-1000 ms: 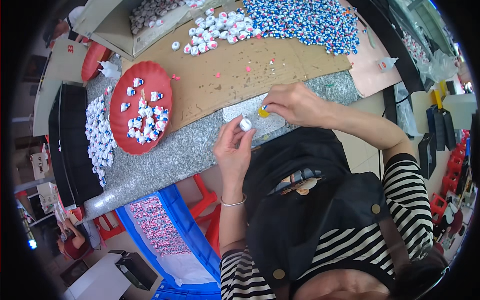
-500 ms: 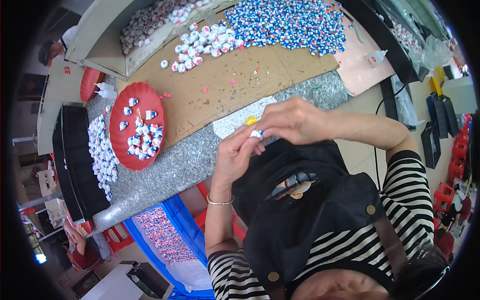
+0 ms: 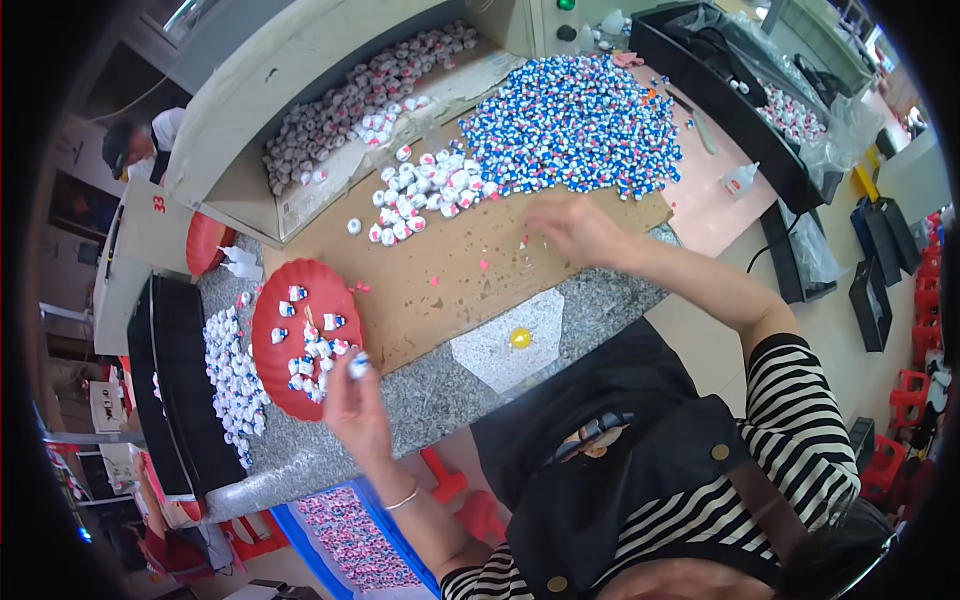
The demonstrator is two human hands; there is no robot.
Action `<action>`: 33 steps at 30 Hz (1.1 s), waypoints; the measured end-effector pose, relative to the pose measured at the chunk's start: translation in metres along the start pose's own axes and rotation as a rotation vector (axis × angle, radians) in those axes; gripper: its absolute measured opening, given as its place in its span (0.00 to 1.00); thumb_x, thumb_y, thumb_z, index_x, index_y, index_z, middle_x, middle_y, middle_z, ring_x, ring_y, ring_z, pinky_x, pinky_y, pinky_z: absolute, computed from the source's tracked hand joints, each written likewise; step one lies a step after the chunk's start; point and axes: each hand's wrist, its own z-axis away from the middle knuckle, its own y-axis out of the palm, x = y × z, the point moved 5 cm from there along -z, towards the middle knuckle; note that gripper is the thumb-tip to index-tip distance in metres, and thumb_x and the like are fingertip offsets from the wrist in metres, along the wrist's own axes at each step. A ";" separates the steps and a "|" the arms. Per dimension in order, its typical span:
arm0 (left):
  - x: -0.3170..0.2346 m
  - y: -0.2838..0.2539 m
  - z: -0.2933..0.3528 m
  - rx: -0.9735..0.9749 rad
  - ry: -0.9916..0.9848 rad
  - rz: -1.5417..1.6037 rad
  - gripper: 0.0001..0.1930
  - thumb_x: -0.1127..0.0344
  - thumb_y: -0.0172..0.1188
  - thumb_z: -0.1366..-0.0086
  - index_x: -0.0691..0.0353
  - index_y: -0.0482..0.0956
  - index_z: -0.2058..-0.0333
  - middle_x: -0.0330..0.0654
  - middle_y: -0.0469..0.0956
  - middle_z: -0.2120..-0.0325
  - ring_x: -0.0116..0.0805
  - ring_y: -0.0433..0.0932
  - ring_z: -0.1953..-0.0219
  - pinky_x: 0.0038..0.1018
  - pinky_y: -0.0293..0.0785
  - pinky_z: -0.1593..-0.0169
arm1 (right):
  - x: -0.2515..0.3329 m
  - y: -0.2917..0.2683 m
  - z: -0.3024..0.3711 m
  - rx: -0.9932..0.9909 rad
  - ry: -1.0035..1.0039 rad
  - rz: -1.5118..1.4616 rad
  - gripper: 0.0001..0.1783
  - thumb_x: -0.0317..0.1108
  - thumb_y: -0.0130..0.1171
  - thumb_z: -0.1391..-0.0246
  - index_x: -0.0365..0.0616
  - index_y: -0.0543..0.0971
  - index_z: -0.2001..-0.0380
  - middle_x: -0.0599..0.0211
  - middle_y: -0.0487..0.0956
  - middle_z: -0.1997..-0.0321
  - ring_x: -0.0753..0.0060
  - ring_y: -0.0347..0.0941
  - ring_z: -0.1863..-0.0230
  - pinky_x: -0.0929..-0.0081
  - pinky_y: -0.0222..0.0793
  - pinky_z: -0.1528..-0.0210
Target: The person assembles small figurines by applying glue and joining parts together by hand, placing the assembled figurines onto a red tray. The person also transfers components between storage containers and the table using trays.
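Observation:
My left hand [image 3: 362, 420] is closed on a small white-and-blue figurine [image 3: 358, 368], pinched between thumb and fingertips at the near right rim of a red scalloped tray [image 3: 268, 372]. Similar white-and-blue figurines [image 3: 325, 348] lie in that tray. Stretched over the brown cardboard [image 3: 400, 325], my right hand [image 3: 578, 230] has loosely bent fingers, somewhat blurred, with nothing visible in them. It is nearest to a large heap of small blue-and-white pieces [image 3: 575, 125] and a smaller group of rounded white pieces with pink marks [image 3: 440, 185].
A yellow round piece [image 3: 520, 338] rests on a white speckled sheet [image 3: 490, 355] at the near edge. More white-and-blue pieces [image 3: 232, 375] lie left of the tray, beside a black bin [image 3: 165, 390]. A bottle [image 3: 740, 180] stands far right. Below, a blue crate [image 3: 310, 540] holds pink-and-white pieces.
My hands have parted. The left has carried the figurine left to the red tray; the right has moved up over the cardboard toward the heaps. The whole view has shifted.

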 end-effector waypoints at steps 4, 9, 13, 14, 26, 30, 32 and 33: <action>-0.021 -0.027 -0.012 -0.234 0.325 -0.761 0.24 0.79 0.55 0.46 0.68 0.69 0.48 0.56 0.69 0.49 0.53 0.66 0.45 0.40 0.58 0.40 | -0.034 0.002 -0.038 -0.032 -0.106 0.165 0.08 0.24 0.56 0.54 0.38 0.78 0.68 0.58 0.76 0.68 0.53 0.75 0.66 0.64 0.72 0.66; -0.038 0.087 -0.038 0.132 0.250 -0.384 0.12 0.76 0.58 0.45 0.69 0.76 0.60 0.50 0.75 0.64 0.46 0.75 0.60 0.35 0.71 0.55 | -0.047 0.033 -0.058 0.107 -0.125 0.399 0.05 0.30 0.56 0.54 0.39 0.75 0.76 0.56 0.75 0.71 0.53 0.74 0.69 0.61 0.70 0.66; -0.043 0.182 -0.076 0.251 0.431 -0.378 0.08 0.75 0.58 0.46 0.68 0.76 0.65 0.49 0.73 0.71 0.48 0.74 0.67 0.37 0.72 0.64 | -0.036 0.030 -0.046 0.088 -0.186 0.484 0.05 0.30 0.55 0.53 0.41 0.74 0.72 0.58 0.74 0.71 0.54 0.74 0.69 0.60 0.69 0.66; -0.041 0.200 -0.085 0.247 0.529 -0.448 0.08 0.75 0.58 0.46 0.68 0.76 0.66 0.49 0.72 0.71 0.48 0.74 0.68 0.37 0.72 0.65 | -0.031 0.023 -0.040 0.019 -0.228 0.452 0.05 0.30 0.55 0.53 0.42 0.74 0.70 0.58 0.73 0.70 0.55 0.74 0.69 0.61 0.69 0.66; 0.011 0.219 -0.105 0.359 0.148 -0.124 0.12 0.75 0.56 0.42 0.64 0.75 0.57 0.41 0.74 0.66 0.29 0.75 0.66 0.25 0.72 0.62 | 0.007 -0.014 0.038 0.269 -0.094 0.161 0.11 0.22 0.56 0.55 0.38 0.76 0.65 0.56 0.74 0.64 0.51 0.73 0.64 0.61 0.71 0.62; 0.026 0.178 -0.060 0.368 -0.380 0.770 0.15 0.78 0.53 0.38 0.67 0.73 0.52 0.40 0.77 0.62 0.25 0.76 0.65 0.20 0.74 0.57 | 0.004 -0.017 0.036 0.201 -0.003 -0.002 0.09 0.24 0.57 0.53 0.37 0.77 0.65 0.55 0.75 0.68 0.51 0.73 0.64 0.62 0.69 0.62; 0.025 0.166 -0.041 0.350 -0.372 0.775 0.15 0.79 0.54 0.39 0.67 0.73 0.52 0.40 0.77 0.62 0.26 0.76 0.63 0.20 0.74 0.57 | -0.005 -0.015 0.040 0.215 0.074 -0.007 0.07 0.25 0.57 0.53 0.38 0.78 0.68 0.54 0.75 0.68 0.48 0.73 0.63 0.60 0.69 0.62; 0.023 0.162 -0.032 0.344 -0.361 0.785 0.16 0.79 0.54 0.39 0.67 0.73 0.52 0.40 0.77 0.61 0.26 0.77 0.62 0.20 0.74 0.56 | -0.005 -0.017 0.040 0.202 0.058 0.029 0.07 0.27 0.58 0.52 0.38 0.78 0.68 0.55 0.74 0.68 0.49 0.73 0.64 0.60 0.69 0.62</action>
